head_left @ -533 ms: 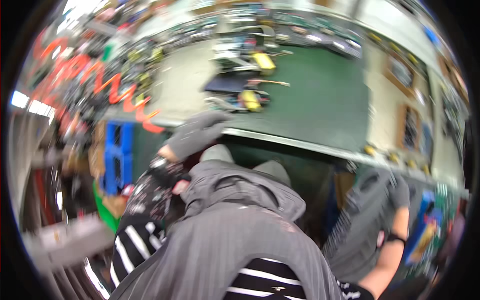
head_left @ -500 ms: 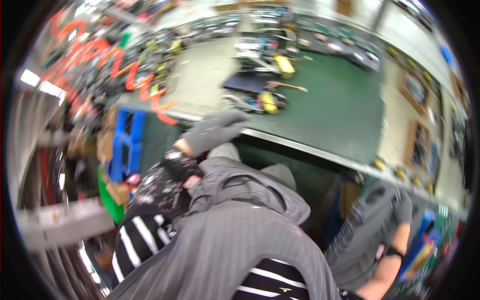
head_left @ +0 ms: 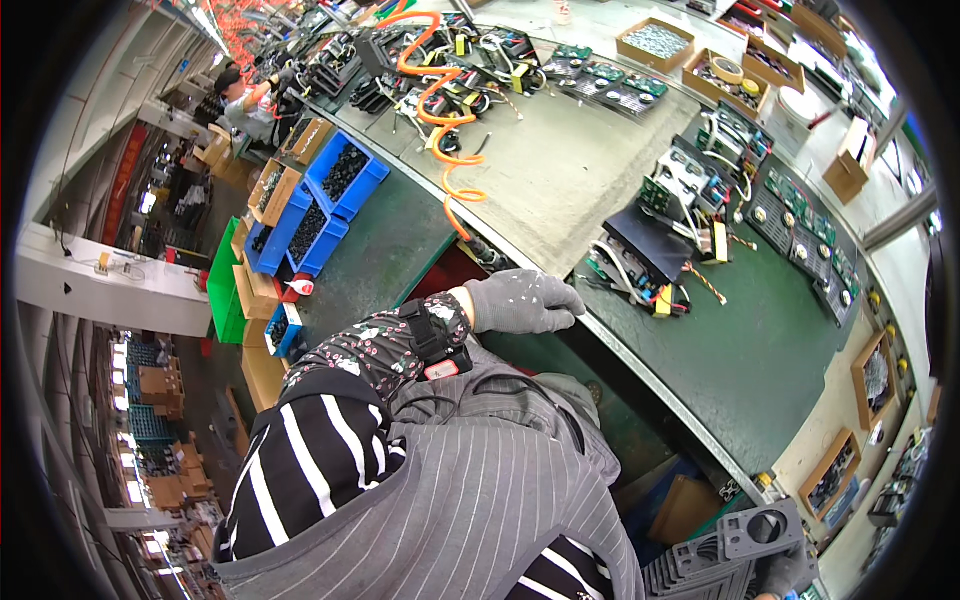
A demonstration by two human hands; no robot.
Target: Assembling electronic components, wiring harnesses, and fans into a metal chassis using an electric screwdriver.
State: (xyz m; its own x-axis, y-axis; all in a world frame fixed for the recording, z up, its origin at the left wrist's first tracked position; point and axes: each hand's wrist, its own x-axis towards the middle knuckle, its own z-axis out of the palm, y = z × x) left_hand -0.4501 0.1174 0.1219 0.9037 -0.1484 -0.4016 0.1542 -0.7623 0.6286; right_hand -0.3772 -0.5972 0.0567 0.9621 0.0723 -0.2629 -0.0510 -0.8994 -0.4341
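My left hand (head_left: 525, 300), in a grey glove with a black wrist strap, lies flat on the front edge of the workbench (head_left: 560, 190) and holds nothing. Just beyond its fingertips sits a black electronic assembly (head_left: 650, 255) with coloured wires and yellow parts. My right hand (head_left: 790, 572), also gloved, shows only partly at the bottom right rim. It grips a dark grey ribbed housing (head_left: 725, 555) with a round opening, held low beside my body. My striped grey top fills the lower middle.
An orange coiled hose (head_left: 440, 110) runs across the bench. Blue bins (head_left: 330, 200) of dark parts stand at the left, cardboard boxes (head_left: 655, 40) of small parts at the back. Several wired boards lie on the green mat (head_left: 760, 350). Another person (head_left: 240, 95) works far left.
The view has swung and sharpened from a blur. My left hand stays at the bench edge. My right arm has dropped toward the bottom right rim, where the grey housing now shows.
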